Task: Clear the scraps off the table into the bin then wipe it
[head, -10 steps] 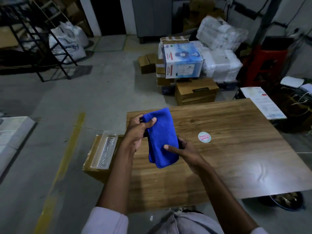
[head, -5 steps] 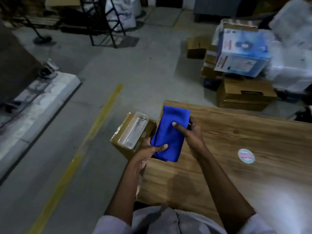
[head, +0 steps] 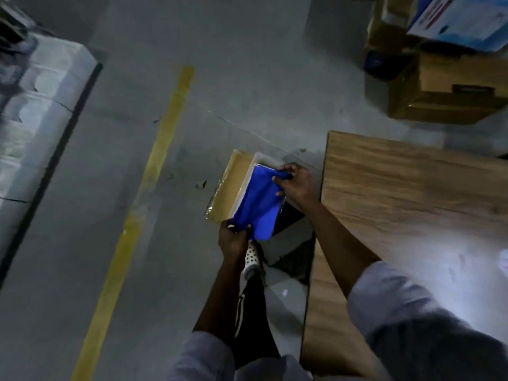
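2 hands are holding a blue cloth (head: 258, 204) stretched between them, just off the wooden table's (head: 412, 204) left edge, above a cardboard box (head: 233, 178) sitting on the floor. the left hand (head: 233, 239) is gripping the cloth's near end, fingers curled round the fabric. the right hand (head: 295, 184) is pinching the far corner, fingers bunched together. a yellow floor line (head: 154, 174) is lying left of the box.

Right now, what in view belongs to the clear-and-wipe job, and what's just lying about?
Job: blue cloth, gripped by left hand and right hand; wooden table; maybe the cardboard box beneath the cloth.
Lying about: brown cartons, blue-and-white box, yellow floor line.
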